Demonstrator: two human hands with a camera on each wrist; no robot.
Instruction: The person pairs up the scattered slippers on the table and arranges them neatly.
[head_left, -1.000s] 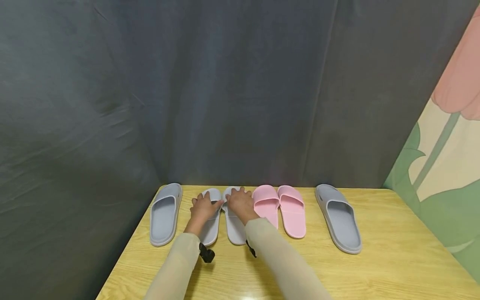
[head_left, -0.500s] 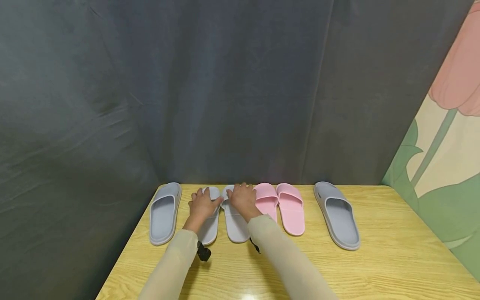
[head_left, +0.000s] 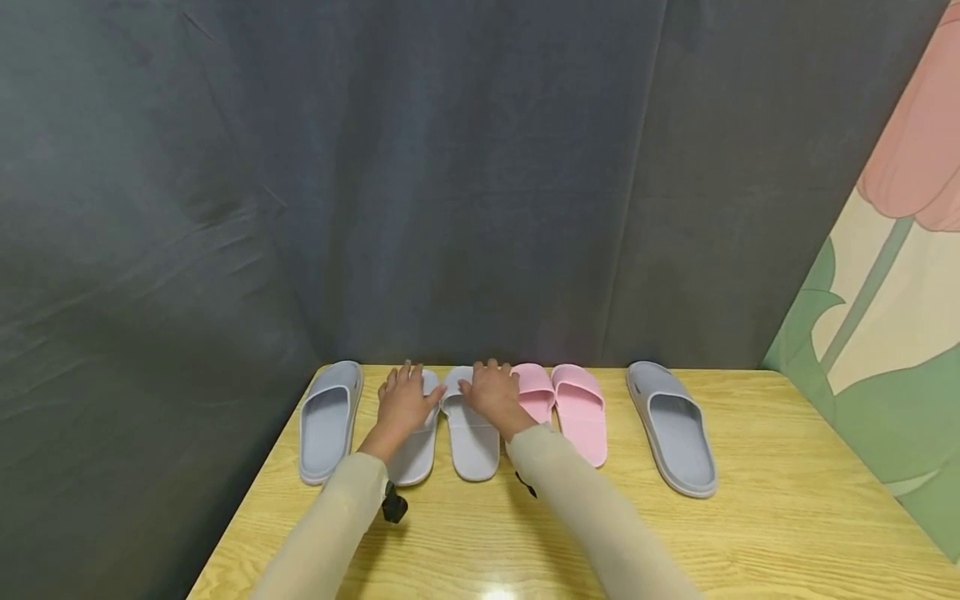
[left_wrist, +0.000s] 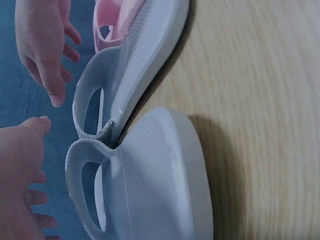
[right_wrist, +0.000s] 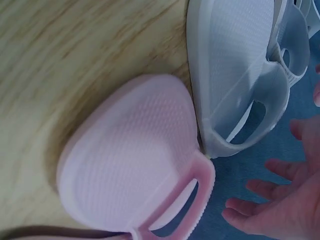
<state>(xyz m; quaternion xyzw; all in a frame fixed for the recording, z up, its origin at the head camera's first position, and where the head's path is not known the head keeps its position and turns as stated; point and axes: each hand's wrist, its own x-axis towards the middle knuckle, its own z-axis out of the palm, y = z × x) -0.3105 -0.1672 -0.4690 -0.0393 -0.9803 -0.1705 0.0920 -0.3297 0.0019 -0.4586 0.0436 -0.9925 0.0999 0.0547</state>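
Observation:
Two light grey slippers lie side by side, the left one (head_left: 414,460) partly under my left hand (head_left: 402,404) in the head view. Over the strap of the right one (head_left: 474,446) is my right hand (head_left: 492,392), which also overlaps the nearer pink slipper (head_left: 536,407). Both hands have their fingers spread and hold nothing. In the left wrist view, a gap shows between my left hand (left_wrist: 20,175) and the grey strap (left_wrist: 82,155). The right wrist view likewise has my right hand (right_wrist: 285,197) apart from the grey slipper (right_wrist: 235,75) and the pink one (right_wrist: 135,155).
Another pink slipper (head_left: 583,429) lies right beside the first. Larger blue-grey slippers stand apart, one at the far left (head_left: 327,429) and one angled at the right (head_left: 681,442). Behind the wooden table (head_left: 780,475) hangs a dark curtain (head_left: 465,183); a flower-painted wall (head_left: 892,350) borders the right.
Both hands have risen off the grey slippers and drawn slightly apart, the right one shifting rightward. The slippers keep their places; the head view has tilted a little.

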